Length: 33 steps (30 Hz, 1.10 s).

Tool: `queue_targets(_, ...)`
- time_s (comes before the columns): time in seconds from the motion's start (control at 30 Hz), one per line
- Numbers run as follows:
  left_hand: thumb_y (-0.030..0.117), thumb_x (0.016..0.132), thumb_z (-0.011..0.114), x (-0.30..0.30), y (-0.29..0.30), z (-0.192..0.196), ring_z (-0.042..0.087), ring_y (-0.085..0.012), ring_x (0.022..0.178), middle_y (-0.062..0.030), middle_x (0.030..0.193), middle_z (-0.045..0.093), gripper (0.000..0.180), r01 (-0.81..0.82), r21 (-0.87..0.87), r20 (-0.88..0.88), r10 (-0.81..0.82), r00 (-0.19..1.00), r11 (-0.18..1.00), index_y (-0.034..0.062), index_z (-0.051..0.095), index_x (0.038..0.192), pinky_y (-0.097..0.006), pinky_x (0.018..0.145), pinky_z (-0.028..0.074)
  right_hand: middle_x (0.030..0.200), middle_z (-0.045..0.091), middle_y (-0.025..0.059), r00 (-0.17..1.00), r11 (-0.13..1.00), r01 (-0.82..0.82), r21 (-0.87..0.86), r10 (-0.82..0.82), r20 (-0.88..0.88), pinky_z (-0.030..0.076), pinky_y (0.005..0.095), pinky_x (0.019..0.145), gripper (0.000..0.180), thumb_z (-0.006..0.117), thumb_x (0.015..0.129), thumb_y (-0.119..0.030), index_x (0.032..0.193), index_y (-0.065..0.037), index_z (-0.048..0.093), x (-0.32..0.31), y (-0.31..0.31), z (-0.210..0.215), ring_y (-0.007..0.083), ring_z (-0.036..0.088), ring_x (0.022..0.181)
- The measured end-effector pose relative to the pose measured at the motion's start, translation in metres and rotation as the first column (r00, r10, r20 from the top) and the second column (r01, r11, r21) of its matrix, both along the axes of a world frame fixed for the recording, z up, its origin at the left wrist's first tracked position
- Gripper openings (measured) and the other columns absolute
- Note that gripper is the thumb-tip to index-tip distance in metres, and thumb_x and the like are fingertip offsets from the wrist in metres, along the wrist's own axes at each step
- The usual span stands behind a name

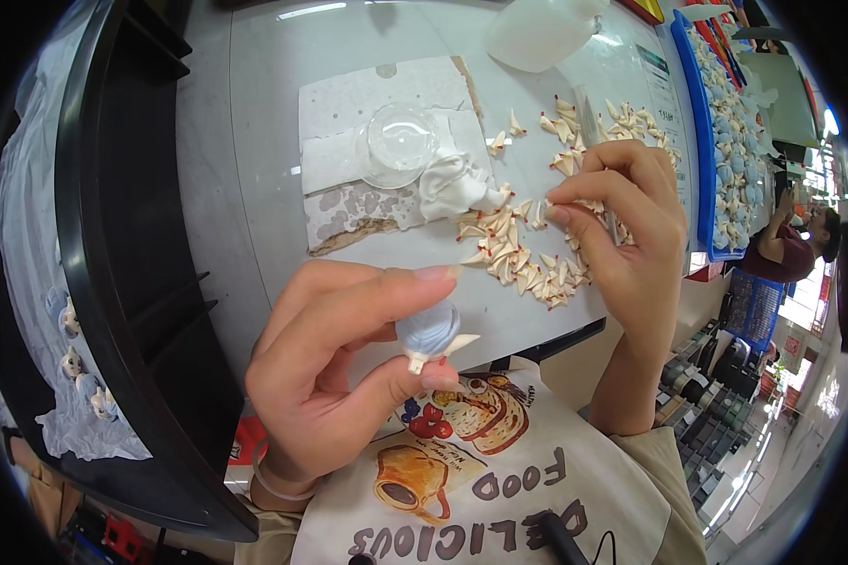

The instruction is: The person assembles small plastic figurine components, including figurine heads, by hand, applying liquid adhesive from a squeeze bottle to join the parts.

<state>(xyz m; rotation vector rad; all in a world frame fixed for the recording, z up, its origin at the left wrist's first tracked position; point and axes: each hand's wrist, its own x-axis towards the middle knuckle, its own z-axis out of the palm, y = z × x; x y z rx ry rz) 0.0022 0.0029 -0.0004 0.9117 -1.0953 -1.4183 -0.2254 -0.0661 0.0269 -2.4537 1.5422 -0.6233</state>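
Observation:
My left hand (320, 353) is closed, with the thumb and fingers round a small figurine (430, 330). Its rounded top is pale blue and ridged; cream pieces, one pointed, stick out below, with a touch of red. Over the table my right hand (627, 202) pinches thumb and forefinger together above a spread of small cream pointed pieces (513, 245) with red tips. What lies between those fingertips is too small to make out. A slim greyish tool (589, 118) passes behind the right fingers; whether they hold it I cannot tell.
A clear round dish (402, 141) and a crumpled white cloth (448, 186) lie on a stained white board (334, 104). Behind is a translucent bottle (537, 36). A blue tray (699, 160) of figurines stands at right, a black rack (141, 282) at left. Another person (791, 240) is far right.

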Motion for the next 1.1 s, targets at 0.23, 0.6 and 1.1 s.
queue_targets(0.23, -0.01, 0.066, 0.073, -0.001, 0.002, -0.001, 0.058, -0.0186, 0.094, -0.0143, 0.105, 0.055, 0.044, -0.04, -0.029, 0.06, 0.042, 0.997, 0.999, -0.0051, 0.062, 0.109, -0.025, 0.078, 0.052, 0.084, 0.059, 0.0054, 0.996, 0.996, -0.05, -0.074, 0.055, 0.071, 0.041, 0.031, 0.07, 0.018, 0.069, 0.061, 0.002, 0.077, -0.004, 0.063, -0.002, -0.002, 0.001, 0.0222, 0.052, 0.082)
queue_targets(0.6, 0.005, 0.069, 0.078, 0.001, 0.001, -0.01, 0.061, -0.0213, 0.089, -0.0148, 0.105, 0.054, 0.046, -0.005, -0.159, 0.181, 0.034, 0.983, 0.987, -0.0012, 0.056, 0.108, -0.026, 0.067, 0.054, 0.074, 0.062, 0.0102, 0.846, 0.962, -0.244, -0.123, 0.273, 0.457, 0.041, 0.0262, 0.058, 0.035, 0.056, 0.056, 0.01, 0.089, 0.004, 0.064, 0.024, 0.012, 0.004, 0.0171, 0.055, 0.064)
queue_targets(1.1, -0.014, 0.071, 0.066, -0.002, 0.001, -0.002, 0.057, -0.0196, 0.103, -0.0137, 0.108, 0.051, 0.039, -0.042, -0.116, 0.016, 0.045, 0.999, 0.992, -0.0068, 0.059, 0.109, -0.026, 0.083, 0.054, 0.078, 0.061, 0.0021, 0.898, 0.918, -0.306, -0.252, 0.366, 0.245, 0.032, 0.0265, 0.051, 0.051, 0.06, 0.046, -0.003, 0.096, -0.002, 0.07, 0.043, 0.036, -0.001, 0.0152, 0.045, 0.057)
